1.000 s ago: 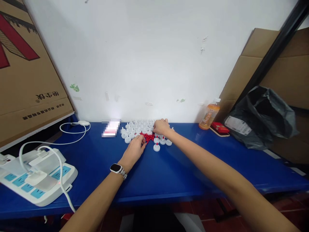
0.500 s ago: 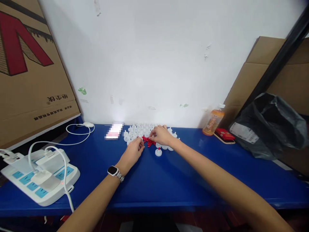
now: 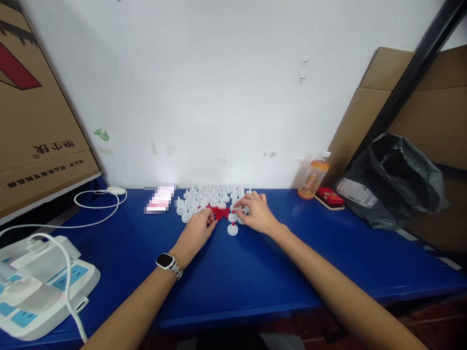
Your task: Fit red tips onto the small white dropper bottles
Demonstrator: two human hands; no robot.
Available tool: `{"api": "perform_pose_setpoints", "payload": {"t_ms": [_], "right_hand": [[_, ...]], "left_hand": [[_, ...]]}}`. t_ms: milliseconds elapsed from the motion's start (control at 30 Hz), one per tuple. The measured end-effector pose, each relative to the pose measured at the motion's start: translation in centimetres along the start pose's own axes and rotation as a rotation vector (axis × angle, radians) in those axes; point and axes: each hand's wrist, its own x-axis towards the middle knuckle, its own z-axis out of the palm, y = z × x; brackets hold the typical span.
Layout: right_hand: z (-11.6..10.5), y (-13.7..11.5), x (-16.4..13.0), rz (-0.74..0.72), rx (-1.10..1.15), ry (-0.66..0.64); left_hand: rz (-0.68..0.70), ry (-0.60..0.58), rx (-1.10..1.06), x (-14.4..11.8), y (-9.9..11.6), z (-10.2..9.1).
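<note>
- At the near left edge of the red pieces [image 3: 221,213]: left hand [image 3: 197,228], with thumb and forefinger bunched narrowly. Cannot tell of anything pinched between the tips, too small to make out. Apparently bunched so to suit tiny parts.
- At the right side of the red pieces: right hand [image 3: 258,214], angled in from the side, with thumb and forefinger nearly together just beside a red-tipped cap [image 3: 232,218]. Cannot tell a grip there from a mere touch. Perhaps angled so to leave the heap uncovered.
- Between both hands: the red pieces, heaped loosely, likely for short reach from either side.
- Beyond both hands, partly hidden behind them: white caps [image 3: 200,197], many upright on broad bases with thin stems up, probably for easy access to the stems.
- On the near side of the right fingertips: front cap [image 3: 232,230], upright, red-tipped, foremost of the group.
- Beyond the left hand, to its left: a bright, blurred slab [image 3: 160,198], seemingly set aside for elbow room.
- Well left of the left hand: power strip [image 3: 87,279], with white plugs.
- Well right of the right hand: orange bottle [image 3: 314,176], red packet [image 3: 329,196] and dark plastic bag [image 3: 392,180], presumably out of the arms' way.
</note>
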Motion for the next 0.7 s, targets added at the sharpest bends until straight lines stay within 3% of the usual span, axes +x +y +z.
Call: {"api": "perform_pose_setpoints", "payload": {"t_ms": [267,533,700], "right_hand": [[1.3,-0.2,2.4,0.047,-0.040,-0.030],[2.8,-1.6,7.9,0.137,-0.062,-0.215],[0.9,-2.8,6.7,0.069,0.056,-0.080]], "left_hand": [[-0.035,0.028,0.006,-0.7,-0.1,-0.5],[-0.040,0.027,-0.041,-1.6,-0.1,-1.1],[0.003,0.173,-0.038,-2.0,1.0,-1.6]]}}
